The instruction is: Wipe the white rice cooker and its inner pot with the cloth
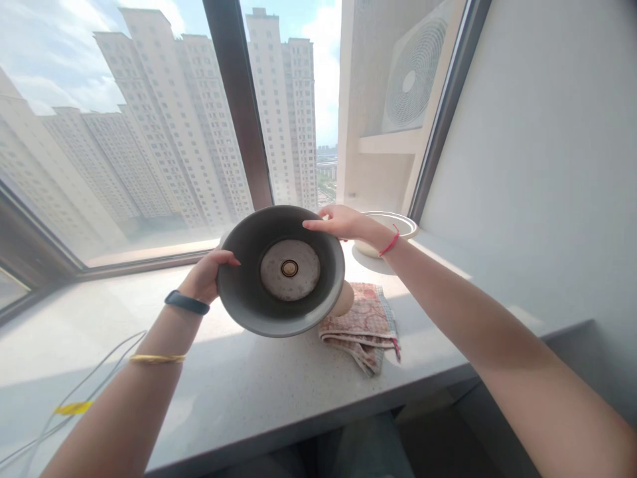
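Tilted toward me above the sill is an electric cooker base [239,312], round and dark grey inside. A worn metal heating plate [279,282] with a small round centre piece lies at its bottom. My left hand [206,273] grips its left rim, thumb over the edge. With my right hand [338,220], I hold the upper right rim, fingers partly hidden behind it. A cream rounded part [344,300], perhaps its handle, shows at the lower right. Underneath lies a folded patterned cloth [365,325] in reddish and white tones.
A cream round pot or bowl [381,247] stands behind my right wrist. Thin grey cables [102,362] with a yellow tag [73,407] lie at the left of the pale stone sill [239,405]. Window frames [243,99] rise behind; a white wall [547,166] bounds the right.
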`<state>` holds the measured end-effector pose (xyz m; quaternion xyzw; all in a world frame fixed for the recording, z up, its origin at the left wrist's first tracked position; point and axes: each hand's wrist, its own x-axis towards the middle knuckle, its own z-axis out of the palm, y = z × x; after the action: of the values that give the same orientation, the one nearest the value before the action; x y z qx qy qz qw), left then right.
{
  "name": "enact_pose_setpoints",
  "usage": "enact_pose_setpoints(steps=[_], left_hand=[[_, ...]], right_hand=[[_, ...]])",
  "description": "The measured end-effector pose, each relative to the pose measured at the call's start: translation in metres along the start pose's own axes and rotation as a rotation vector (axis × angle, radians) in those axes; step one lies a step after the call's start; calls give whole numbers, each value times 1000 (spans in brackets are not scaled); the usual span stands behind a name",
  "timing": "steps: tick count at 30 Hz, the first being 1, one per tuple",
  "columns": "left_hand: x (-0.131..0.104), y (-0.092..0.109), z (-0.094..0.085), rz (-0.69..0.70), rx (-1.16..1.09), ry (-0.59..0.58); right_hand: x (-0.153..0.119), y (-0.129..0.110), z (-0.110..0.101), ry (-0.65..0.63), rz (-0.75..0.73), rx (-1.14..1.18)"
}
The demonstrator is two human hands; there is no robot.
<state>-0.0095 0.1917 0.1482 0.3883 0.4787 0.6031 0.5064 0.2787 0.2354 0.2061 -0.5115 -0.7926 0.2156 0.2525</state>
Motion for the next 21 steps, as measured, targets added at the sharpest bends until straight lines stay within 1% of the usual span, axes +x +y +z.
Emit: enact_pose_setpoints(steps=[3, 6, 10, 11, 12, 13, 14, 16, 17, 19, 21], left_hand=[[-1, 0, -2, -93, 35, -82], [2, -1, -5, -77, 21, -120], [11, -1, -6, -57, 59, -181], [13, 0, -5, -33, 84, -166], [13, 0, -5, 19, 108, -116], [11, -1, -5, 104, 129, -29], [6, -2, -5, 211, 139, 83], [-10, -9, -5, 393, 112, 315], [-22, -15, -5, 423, 82, 395], [-51, -28, -3, 370, 15, 466], [-81, -43, 2, 257, -10, 457]], right_hand=[[12, -14, -9, -51, -25, -244], [20, -34, -12, -148, -13, -366], [28, -56, -6, -149, 11, -562], [31, -58, -5, -151, 27, -585], [35, -59, -5, -164, 46, -586], [38, -59, -5, -183, 67, -564], [42, -57, -5, -198, 79, -517], [49, -52, -7, -196, 85, -396], [51, -49, -7, -179, 92, -338], [55, -46, -7, -132, 130, -232], [57, -45, -6, -101, 207, -135]])
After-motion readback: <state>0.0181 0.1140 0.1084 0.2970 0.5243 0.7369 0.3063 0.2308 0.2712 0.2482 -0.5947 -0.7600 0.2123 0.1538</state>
